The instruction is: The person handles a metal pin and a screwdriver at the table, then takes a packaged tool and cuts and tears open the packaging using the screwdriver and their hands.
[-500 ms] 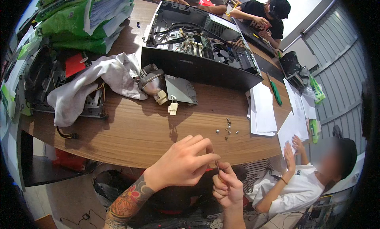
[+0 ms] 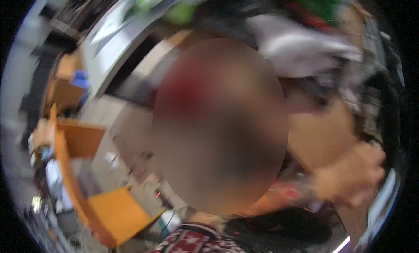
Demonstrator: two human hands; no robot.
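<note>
My left hand (image 2: 349, 174), known by the tattooed forearm behind it, reaches across the lower right, smeared by motion. Its fingers are too blurred to tell what, if anything, they hold. It is over or beside the brown wooden table (image 2: 323, 130); contact cannot be made out. On the table past the hand lies a rumpled whitish cloth (image 2: 301, 47). A large blurred oval covers the middle of the view and hides part of the table and arm. My right hand is out of sight.
Left of me, an orange wooden piece of furniture (image 2: 118, 213) stands on the pale floor (image 2: 126, 143). Cardboard boxes (image 2: 65, 91) sit farther off at the left. Blurred green packages (image 2: 312, 4) are at the top right, and a dark red patterned garment (image 2: 192, 237) shows at the lower edge.
The view has swung sharply left and blurred. The opened computer case, loose screws and papers have left it. My right hand, earlier meeting my left at a thin tool, is gone from view.
</note>
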